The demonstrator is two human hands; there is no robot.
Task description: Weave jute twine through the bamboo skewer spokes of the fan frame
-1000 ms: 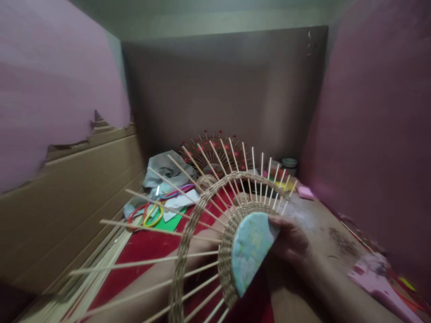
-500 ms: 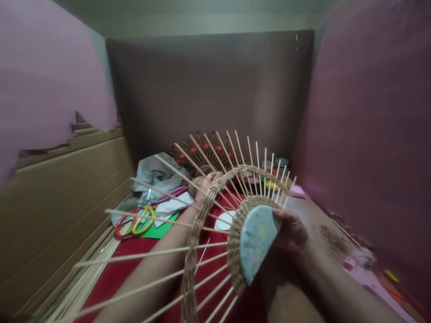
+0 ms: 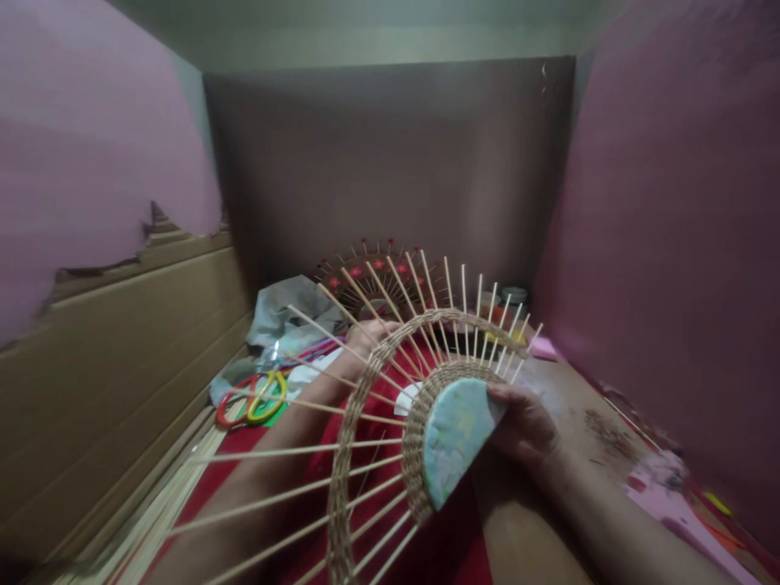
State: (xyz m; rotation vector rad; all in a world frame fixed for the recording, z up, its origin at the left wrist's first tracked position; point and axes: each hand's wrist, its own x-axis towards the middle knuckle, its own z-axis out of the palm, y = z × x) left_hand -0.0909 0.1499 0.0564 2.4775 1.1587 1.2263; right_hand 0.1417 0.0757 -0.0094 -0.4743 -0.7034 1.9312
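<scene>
A fan-shaped woven frame point(image 3: 416, 443) is held up in front of me, with wooden sticks spreading outward from a pale blue-green half disc point(image 3: 458, 439). Two bands of twisted cord run across the sticks, one beside the disc and one farther out. My right hand point(image 3: 524, 422) grips the disc's right corner, thumb on its face. Behind the sticks, my left hand point(image 3: 373, 331) is at the outer band's upper left; its fingers are partly hidden, and their hold is unclear.
Red and yellow-handled scissors point(image 3: 266, 396) lie left, near a grey plastic bag point(image 3: 289, 305). Loose sticks point(image 3: 146, 520) line the left side. Behind stands a flower-decorated fan point(image 3: 359, 272). Pink sheets point(image 3: 676, 516) lie right.
The woven frame has shifted slightly down and left at the disc. My left hand has moved a little left and lower behind the sticks. My right hand keeps its grip.
</scene>
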